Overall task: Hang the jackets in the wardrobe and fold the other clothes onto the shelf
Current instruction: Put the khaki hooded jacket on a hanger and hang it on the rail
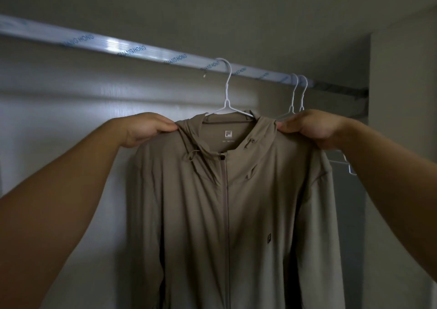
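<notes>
Jacket [227, 202] on hanger [228, 91], hooked over rail [142, 51]; my left hand [146, 129] and right hand [312, 126] pinch its shoulders. Other clothes unseen.

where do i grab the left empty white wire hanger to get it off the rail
Pinch the left empty white wire hanger at its neck under the hook, from the front, and lift: the hook curls over the film-wrapped rail, and its arms partly hide behind the right hand gripping the beige hooded jacket.
</notes>
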A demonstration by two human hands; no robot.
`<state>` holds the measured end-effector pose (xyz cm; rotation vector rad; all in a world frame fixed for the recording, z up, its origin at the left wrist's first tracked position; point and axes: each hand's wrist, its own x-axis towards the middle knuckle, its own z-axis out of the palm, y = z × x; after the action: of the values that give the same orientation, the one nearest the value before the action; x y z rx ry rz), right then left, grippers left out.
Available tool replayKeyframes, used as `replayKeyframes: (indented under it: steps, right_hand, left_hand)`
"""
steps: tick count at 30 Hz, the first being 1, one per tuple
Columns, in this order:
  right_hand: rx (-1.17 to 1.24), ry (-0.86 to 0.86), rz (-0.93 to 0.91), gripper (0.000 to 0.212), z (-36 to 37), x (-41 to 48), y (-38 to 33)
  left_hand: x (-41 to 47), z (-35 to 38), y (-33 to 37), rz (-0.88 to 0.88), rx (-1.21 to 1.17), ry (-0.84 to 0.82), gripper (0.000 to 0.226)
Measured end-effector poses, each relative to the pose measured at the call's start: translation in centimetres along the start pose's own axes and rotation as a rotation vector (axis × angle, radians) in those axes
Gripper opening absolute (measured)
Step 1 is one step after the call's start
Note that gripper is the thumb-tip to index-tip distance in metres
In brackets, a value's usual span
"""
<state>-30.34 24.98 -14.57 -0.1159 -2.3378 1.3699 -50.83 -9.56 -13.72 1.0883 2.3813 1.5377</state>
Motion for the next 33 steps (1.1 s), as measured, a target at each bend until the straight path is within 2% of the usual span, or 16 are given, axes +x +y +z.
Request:
replayKeyframes:
  steps: [4, 6, 8, 11, 14, 17, 19, 23, 26, 28, 30, 33]
  right_hand:
    - [0.065, 0.116, -0.123, 0.015, 1.0, 0.2, 1.0]
    - [0.069, 0.2, -0.204, 0.006, 1.6, 0.1, 1.7]
    - [0.033, 0.263, -0.288, 0.007, 2.2, 0.0, 2.4]
    - [0.056, 0.344, -0.406, 0.012, 3.1, -0.6, 2.8]
    - [0.239, 0.385, -0.498, 0.016, 4.1, -1.5, 2.3]
    - [0.267, 0.403, -0.545, 0.017, 4.5, -2.2, 2.0]
    - [0.134, 0.428, -0.572, 0.018, 4.5, -2.6, 2.2]
    - [-0.362, 0.542, -0.695, 0.018, 4.7, -2.7, 3.4]
    - [-0.521, 0.622, -0.794, 0.018, 5.0, -2.8, 4.2]
    - [-0.491, 0.633, -0.748, 0.018, 5.0, -3.0, 4.3]
    - [-0.402, 0.581, -0.603, 0.022, 4.6, -3.2, 3.9]
    - [-0.229, 0.451, -0.357, 0.021, 3.4, -2.9, 2.7]
  left_hand:
    - [-0.1, 1.1, -1.1, 0.153, -0.013, 0.136, 0.031]
    - [0.0, 1.9, -1.7, 0.247, 0.004, 0.255, 0.032]
    - [0.2, 2.7, -2.3, 0.33, -0.048, 0.409, 0.018]
    - [0.0, 3.5, -2.9, 0.459, -0.116, 0.573, 0.022]
    - [-0.5, 4.4, -2.9, 0.549, -0.156, 0.644, 0.022]
    - [-1.2, 5.0, -2.7, 0.601, -0.213, 0.648, 0.023]
    - [-1.8, 4.8, -2.8, 0.611, -0.146, 0.633, 0.021]
    - [-2.7, 5.2, -3.1, 0.642, 0.067, 0.635, 0.019]
    - [-2.9, 5.6, -3.4, 0.677, 0.081, 0.649, 0.018]
    - [-2.8, 5.0, -3.8, 0.648, 0.057, 0.673, 0.017]
    - [-2.6, 4.1, -4.0, 0.584, 0.058, 0.693, 0.014]
    - [-1.9, 2.6, -4.1, 0.369, 0.06, 0.662, 0.014]
